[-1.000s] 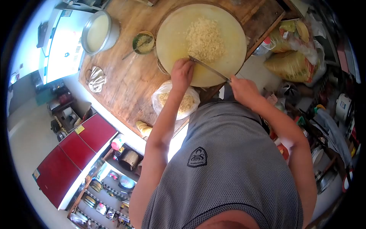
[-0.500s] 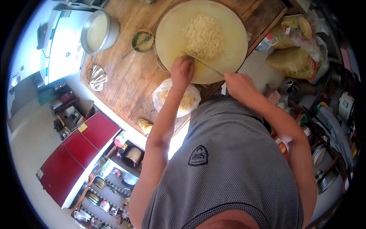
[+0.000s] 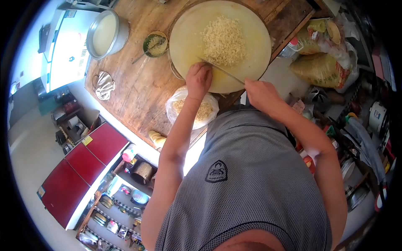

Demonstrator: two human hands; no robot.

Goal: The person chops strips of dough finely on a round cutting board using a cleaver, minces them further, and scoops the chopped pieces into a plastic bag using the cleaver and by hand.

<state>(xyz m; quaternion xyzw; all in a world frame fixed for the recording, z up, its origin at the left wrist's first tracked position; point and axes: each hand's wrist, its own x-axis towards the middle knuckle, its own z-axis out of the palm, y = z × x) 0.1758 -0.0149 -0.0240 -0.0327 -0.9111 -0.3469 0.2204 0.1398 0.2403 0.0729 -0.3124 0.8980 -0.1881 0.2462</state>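
My right hand [image 3: 263,94] is wrapped round the handle of a knife [image 3: 226,72], whose blade runs left across the round cutting board [image 3: 184,29]. Beside the blade's far end, my left hand [image 3: 199,80] rests on the board's near edge with fingers curled and pressed together. Whatever lies under those fingers is hidden. A heap of finely chopped pale food [image 3: 225,40] is spread on the board beyond the knife. Below my left wrist, a clear plastic bag [image 3: 193,109] holds more pale chopped bits.
On the wooden table [image 3: 138,79] stand a large metal pot [image 3: 117,35] of whitish content and a small green bowl [image 3: 157,44] with a spoon. A crumpled cloth [image 3: 104,85] lies at the left edge. Filled sacks [image 3: 318,70] crowd the right side; a red cabinet [image 3: 83,167] stands lower left.
The whole view has shifted very slightly left. Both hands and the knife keep nearly the same place on the board, and the chopped heap looks about the same.
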